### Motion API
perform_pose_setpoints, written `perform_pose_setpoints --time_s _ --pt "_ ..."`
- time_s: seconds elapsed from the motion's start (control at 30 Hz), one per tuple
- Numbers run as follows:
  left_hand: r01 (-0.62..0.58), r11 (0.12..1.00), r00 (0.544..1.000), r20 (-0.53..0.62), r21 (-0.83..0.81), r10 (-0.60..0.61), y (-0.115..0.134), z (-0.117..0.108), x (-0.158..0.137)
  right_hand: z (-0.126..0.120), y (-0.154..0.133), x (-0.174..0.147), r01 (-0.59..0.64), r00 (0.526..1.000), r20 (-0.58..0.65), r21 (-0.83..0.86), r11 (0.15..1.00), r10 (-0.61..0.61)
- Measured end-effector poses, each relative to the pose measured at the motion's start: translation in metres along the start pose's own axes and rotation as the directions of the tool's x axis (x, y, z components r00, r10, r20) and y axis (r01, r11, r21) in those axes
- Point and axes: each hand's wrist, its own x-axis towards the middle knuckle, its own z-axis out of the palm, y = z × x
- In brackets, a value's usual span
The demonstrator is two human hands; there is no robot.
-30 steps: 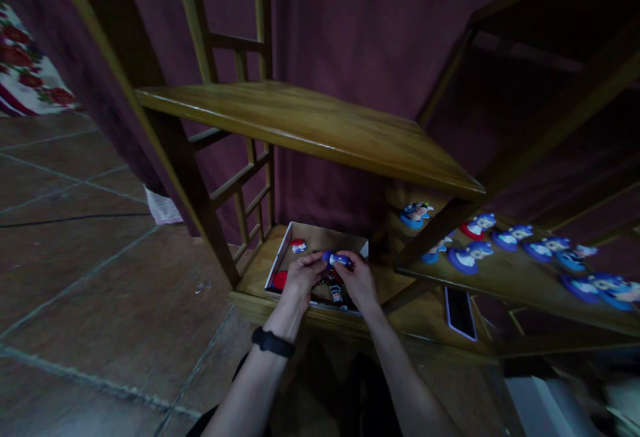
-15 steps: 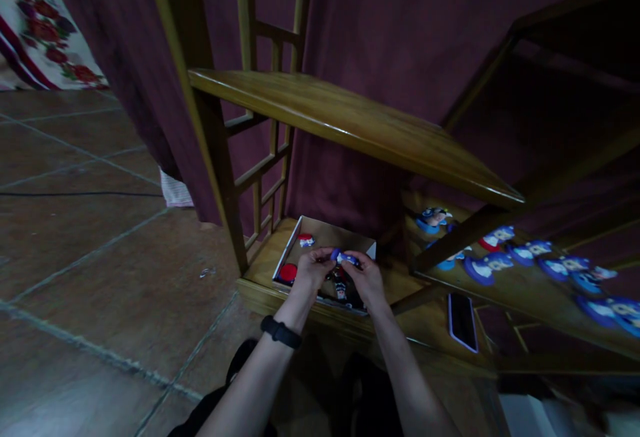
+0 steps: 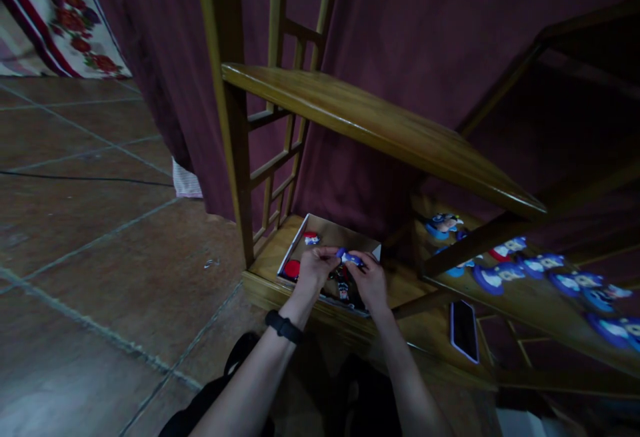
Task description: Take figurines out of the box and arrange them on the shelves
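Observation:
A small purple-and-white figurine (image 3: 350,258) on a purple base is held over the box between both hands. My left hand (image 3: 317,269) pinches its base end with closed fingers. On the other end, the fingers of my right hand (image 3: 371,278) are closed round its purple top. Below them lies a shallow cardboard box (image 3: 334,225) on the lowest shelf. Inside it are a red-and-white figurine (image 3: 311,238), a figurine with a round red base (image 3: 291,269) and a dark figurine with white parts (image 3: 343,291). My hands cover part of the box.
A wooden shelf board (image 3: 370,110) juts out above the box. Several figurines on blue, purple and red bases stand on the shelf (image 3: 530,310) at right. A phone (image 3: 464,331) lies below it. Purple curtain (image 3: 385,43) hangs behind; tiled floor (image 3: 125,250) spreads left.
The view has shifted slightly, so the shelf appears farther right. Both hands stay over the box with the purple figurine between them; their grip looks much the same.

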Motion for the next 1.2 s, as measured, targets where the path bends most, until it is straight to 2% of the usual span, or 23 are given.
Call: perform_pose_setpoints --time_s 0.13,0.33,0.4,0.53,0.7,0.87,1.03,1.2 --pt "-0.019 0.999 0.999 0.028 0.026 0.018 0.0 -0.001 -0.002 -0.001 -0.001 0.001 0.002 1.0 0.003 0.0 1.0 -0.002" --pt "-0.118 0.975 0.993 0.041 0.188 0.113 -0.005 -0.001 0.003 0.001 0.004 0.0 -0.154 0.988 0.035 0.152 0.976 0.15" --pt "-0.158 0.954 0.987 0.043 0.257 0.152 -0.006 0.0 0.004 0.002 0.005 0.0 -0.165 0.986 0.027 0.171 0.971 0.162" --pt "-0.186 0.925 0.983 0.07 0.332 0.172 -0.005 -0.002 0.004 0.003 0.006 -0.001 -0.072 0.997 -0.031 0.078 0.994 0.074" --pt "-0.215 0.907 0.977 0.081 0.361 0.2 -0.007 -0.007 0.004 0.003 0.002 -0.003 0.058 0.997 -0.042 -0.071 0.996 -0.062" --pt "-0.247 0.886 0.968 0.051 0.393 0.247 -0.006 -0.005 0.001 0.005 -0.004 -0.006 0.089 0.994 -0.055 -0.133 0.987 -0.097" --pt "-0.297 0.818 0.948 0.049 0.493 0.314 0.0 0.002 -0.008 0.007 -0.001 -0.005 -0.051 0.997 -0.062 0.012 0.999 0.052" --pt "-0.358 0.784 0.927 0.093 0.507 0.363 -0.002 0.005 -0.011 0.008 0.004 -0.007 -0.213 0.976 0.004 0.231 0.949 0.218"
